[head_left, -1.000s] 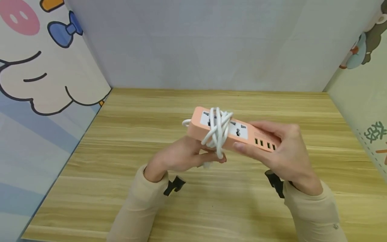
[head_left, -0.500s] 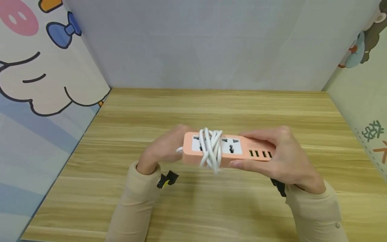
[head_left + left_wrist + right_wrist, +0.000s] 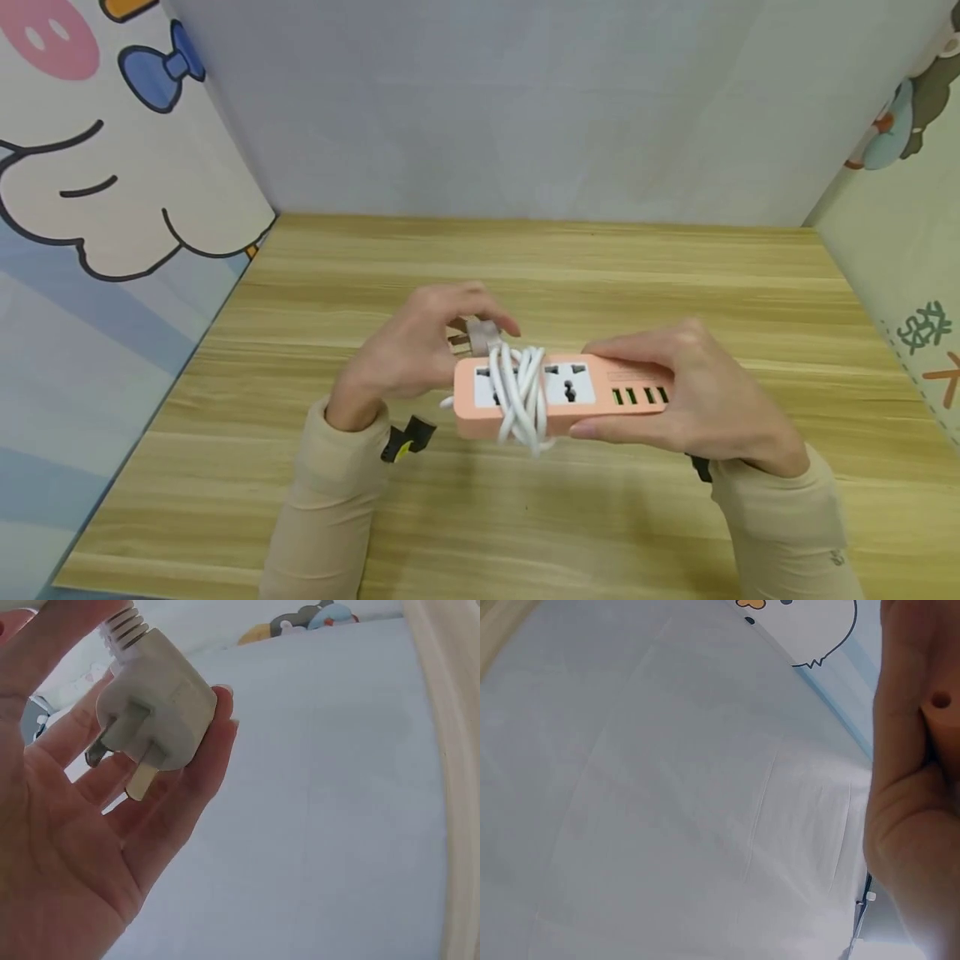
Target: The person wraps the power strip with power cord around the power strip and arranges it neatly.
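A peach-coloured power strip [image 3: 604, 385] with white socket panels and USB ports is held above the table. My right hand [image 3: 712, 404] grips its right end, thumb along the near side and fingers over the far side. White cord [image 3: 519, 400] is wound round the strip's left half. Behind that end, my left hand [image 3: 412, 346] holds the cord's white plug [image 3: 483, 335] in curled fingers. In the left wrist view the plug [image 3: 169, 697] shows its metal prongs pointing toward the palm. At the right wrist view's edge, part of the strip [image 3: 946, 735] shows beside the hand.
The wood-grain table [image 3: 540, 533] lies under both hands. A pale grey wall [image 3: 525, 108] rises behind it. Cartoon-printed panels stand at the left [image 3: 135, 208] and the right [image 3: 892, 217]. Black wrist mounts [image 3: 408, 437] sit by the sleeves.
The strip has come down nearer to me and turned more level. My left hand has moved from under the strip to behind its left end, where the plug now shows in its fingers.
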Tool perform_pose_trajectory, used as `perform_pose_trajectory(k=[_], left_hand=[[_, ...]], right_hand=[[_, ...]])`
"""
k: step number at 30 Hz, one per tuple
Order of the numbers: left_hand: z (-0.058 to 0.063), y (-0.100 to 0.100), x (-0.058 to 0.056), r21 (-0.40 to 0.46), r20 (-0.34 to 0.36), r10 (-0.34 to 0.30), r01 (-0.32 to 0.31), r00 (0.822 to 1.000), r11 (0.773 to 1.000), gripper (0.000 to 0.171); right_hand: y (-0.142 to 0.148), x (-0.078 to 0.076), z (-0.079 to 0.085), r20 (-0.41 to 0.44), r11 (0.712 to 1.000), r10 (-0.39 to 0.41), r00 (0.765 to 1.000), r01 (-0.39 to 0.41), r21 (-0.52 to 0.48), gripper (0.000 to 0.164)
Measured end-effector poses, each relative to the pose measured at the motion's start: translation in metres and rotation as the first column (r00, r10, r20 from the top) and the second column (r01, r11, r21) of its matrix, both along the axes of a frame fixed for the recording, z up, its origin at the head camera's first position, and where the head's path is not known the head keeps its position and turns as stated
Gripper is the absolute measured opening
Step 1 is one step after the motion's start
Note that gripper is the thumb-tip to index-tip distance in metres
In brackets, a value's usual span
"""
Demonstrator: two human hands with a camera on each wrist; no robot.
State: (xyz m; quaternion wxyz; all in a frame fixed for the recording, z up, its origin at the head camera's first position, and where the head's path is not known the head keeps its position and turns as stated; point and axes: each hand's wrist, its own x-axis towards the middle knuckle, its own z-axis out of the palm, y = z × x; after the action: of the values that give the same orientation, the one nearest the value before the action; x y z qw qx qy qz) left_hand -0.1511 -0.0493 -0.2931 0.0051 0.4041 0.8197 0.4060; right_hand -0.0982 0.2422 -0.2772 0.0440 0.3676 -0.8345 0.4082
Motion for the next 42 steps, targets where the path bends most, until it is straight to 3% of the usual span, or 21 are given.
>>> perform_pose_trajectory(k=[5,11,17,23,28,30,32,38,42], left_hand=[[0.001,-0.001,-0.001,-0.020,-0.026,0.010,-0.010,1.000,1.000,0.026],[0.003,-0.005,-0.001,0.012,0.073,0.025,-0.026,0.997,1.000,0.024],[0.007,-0.007,0.002,0.016,0.081,0.052,-0.053,0.995,0.998,0.024],[0.011,-0.005,0.005,-0.075,0.001,0.115,-0.115,0.993,0.991,0.022],[0.013,-0.001,0.009,-0.255,-0.140,0.199,-0.230,0.970,0.939,0.022],[0.013,0.000,0.010,-0.300,-0.157,0.207,-0.246,0.966,0.922,0.024],[0.014,-0.001,0.011,-0.325,-0.128,0.198,-0.229,0.972,0.917,0.027],[0.016,-0.008,0.014,-0.320,0.054,0.147,-0.123,0.988,0.940,0.043],[0.018,-0.010,0.016,-0.339,0.050,0.127,-0.103,0.991,0.935,0.049]], right_hand=[[0.001,0.001,0.001,-0.068,0.999,0.006,0.998,-0.002,0.052,0.044],[-0.001,0.002,0.002,-0.102,0.994,0.033,0.994,-0.022,0.108,0.035],[-0.002,0.001,0.001,-0.100,0.984,0.023,0.995,-0.005,0.178,0.035],[-0.006,-0.003,-0.004,-0.074,0.974,0.000,0.997,0.017,0.228,0.033],[-0.012,-0.009,-0.010,-0.080,0.958,-0.031,0.996,0.053,0.282,0.031],[-0.014,-0.010,-0.012,-0.087,0.955,-0.034,0.996,0.058,0.292,0.032],[-0.015,-0.012,-0.014,-0.094,0.953,-0.035,0.995,0.061,0.296,0.032],[-0.013,-0.016,-0.018,-0.110,0.955,-0.066,0.992,0.094,0.280,0.034],[-0.012,-0.018,-0.019,-0.126,0.957,-0.069,0.990,0.101,0.273,0.035]])
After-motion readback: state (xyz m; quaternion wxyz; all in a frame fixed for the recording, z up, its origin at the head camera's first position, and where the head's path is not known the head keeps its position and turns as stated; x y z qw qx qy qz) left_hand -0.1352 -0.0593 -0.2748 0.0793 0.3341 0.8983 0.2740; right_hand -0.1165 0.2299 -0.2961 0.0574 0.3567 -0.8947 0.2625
